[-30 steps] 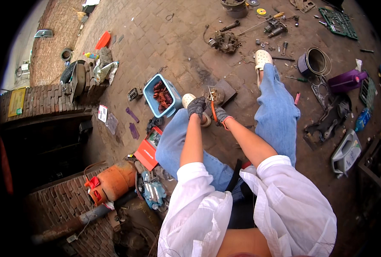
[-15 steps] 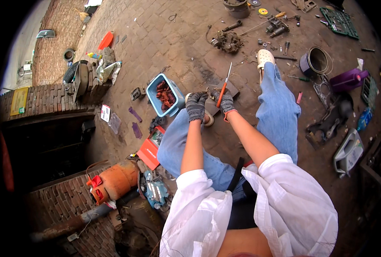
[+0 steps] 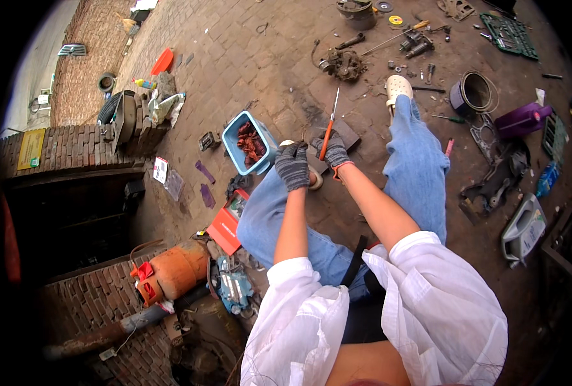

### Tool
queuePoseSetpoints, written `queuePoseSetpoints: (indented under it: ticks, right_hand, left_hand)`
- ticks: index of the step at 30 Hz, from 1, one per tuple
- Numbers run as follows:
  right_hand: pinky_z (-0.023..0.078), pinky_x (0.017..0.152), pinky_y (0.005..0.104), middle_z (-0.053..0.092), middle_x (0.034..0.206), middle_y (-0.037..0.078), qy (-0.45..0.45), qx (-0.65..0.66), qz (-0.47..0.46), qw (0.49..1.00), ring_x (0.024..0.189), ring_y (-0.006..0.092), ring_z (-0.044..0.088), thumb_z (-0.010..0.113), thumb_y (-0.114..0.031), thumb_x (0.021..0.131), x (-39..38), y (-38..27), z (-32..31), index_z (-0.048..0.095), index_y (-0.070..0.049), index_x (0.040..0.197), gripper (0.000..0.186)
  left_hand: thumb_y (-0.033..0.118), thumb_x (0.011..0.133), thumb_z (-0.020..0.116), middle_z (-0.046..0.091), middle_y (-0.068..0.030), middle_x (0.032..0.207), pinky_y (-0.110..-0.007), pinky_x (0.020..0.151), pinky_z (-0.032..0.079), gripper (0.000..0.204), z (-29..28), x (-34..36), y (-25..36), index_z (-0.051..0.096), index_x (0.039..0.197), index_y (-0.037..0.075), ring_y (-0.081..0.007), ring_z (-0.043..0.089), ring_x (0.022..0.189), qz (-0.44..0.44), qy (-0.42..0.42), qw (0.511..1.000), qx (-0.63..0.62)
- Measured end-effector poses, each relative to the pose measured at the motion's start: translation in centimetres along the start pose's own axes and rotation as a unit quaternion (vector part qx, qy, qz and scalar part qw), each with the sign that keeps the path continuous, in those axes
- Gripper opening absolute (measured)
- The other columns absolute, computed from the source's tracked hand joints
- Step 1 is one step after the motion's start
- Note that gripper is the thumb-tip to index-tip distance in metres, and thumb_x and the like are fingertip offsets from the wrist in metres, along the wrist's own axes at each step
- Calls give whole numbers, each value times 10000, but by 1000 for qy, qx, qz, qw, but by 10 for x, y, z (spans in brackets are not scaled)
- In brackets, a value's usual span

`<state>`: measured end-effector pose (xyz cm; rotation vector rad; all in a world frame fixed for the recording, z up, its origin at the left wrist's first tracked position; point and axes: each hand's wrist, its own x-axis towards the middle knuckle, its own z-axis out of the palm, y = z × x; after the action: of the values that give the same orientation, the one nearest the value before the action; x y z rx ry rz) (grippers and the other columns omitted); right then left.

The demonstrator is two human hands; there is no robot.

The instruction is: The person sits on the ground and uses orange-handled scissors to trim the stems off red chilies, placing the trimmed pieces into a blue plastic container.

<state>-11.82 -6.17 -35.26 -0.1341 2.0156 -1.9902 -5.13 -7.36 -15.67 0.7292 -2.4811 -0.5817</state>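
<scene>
Orange-handled slim metal tool (image 3: 326, 144): in the right hand (image 3: 335, 150), metal end pointing forward.
Left hand (image 3: 293, 168), grey-knit-gloved: fingers curled beside the light-blue plastic tub (image 3: 261, 166); cannot tell whether they grip anything.
Right hand, likewise gloved: closed around the handle.

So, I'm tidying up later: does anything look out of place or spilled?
Small metal parts and a yellow-handled tool lie loose on the ground beyond the right shoe, apart from the open green toolbox, looking strewn. A dark patch to their left may be a stain.
</scene>
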Motion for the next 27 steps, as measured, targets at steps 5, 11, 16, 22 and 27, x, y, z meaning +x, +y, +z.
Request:
queuePoseSetpoints:
  ticks: [5, 11, 16, 22, 27]
  right_hand:
    - [412, 516, 286, 519, 637, 81, -71, -153, 12, 986, 569, 179, 503, 562, -199, 712, -26, -32, 6, 525, -37, 782, 180]
    - [403, 508, 286, 497, 593, 70, -21, 53, 69, 996, 551, 174, 469, 634, -219, 673, 9, -33, -24, 517, -17, 740, 242]
    - [398, 507, 291, 513, 632, 59, -27, -108, -18, 994, 553, 148, 445, 715, -209, 603, -31, -58, 3, 492, -24, 750, 325]
    - [430, 505, 275, 535, 661, 76, 8, 32, 19, 999, 573, 153, 508, 659, -106, 644, -19, -56, -9, 481, -2, 798, 257]
    - [430, 510, 289, 529, 659, 84, 12, -69, 39, 997, 562, 169, 500, 648, -102, 644, -19, -60, -15, 453, 0, 857, 307]
  left_hand:
    - [117, 679, 586, 596, -127, 737, -305, 657, 414, 152, -3, 1, -5, 613, 776, 3, -236, 545, 679, -92, -11, 992, -89]
    - [16, 724, 527, 597, -97, 756, -260, 646, 432, 120, 21, 5, 9, 594, 817, -17, -171, 546, 695, -163, -75, 951, -253]
    - [98, 768, 496, 590, -61, 764, -260, 619, 433, 170, 5, -9, -30, 582, 873, -4, -153, 532, 651, -216, -64, 934, -278]
    - [148, 804, 439, 567, -55, 804, -257, 608, 434, 199, 2, -1, -9, 565, 870, 10, -151, 536, 685, -204, -134, 888, -390]
    - [142, 788, 470, 563, -81, 809, -250, 616, 436, 193, 3, 5, -11, 555, 896, 6, -154, 546, 712, -289, -192, 834, -429]
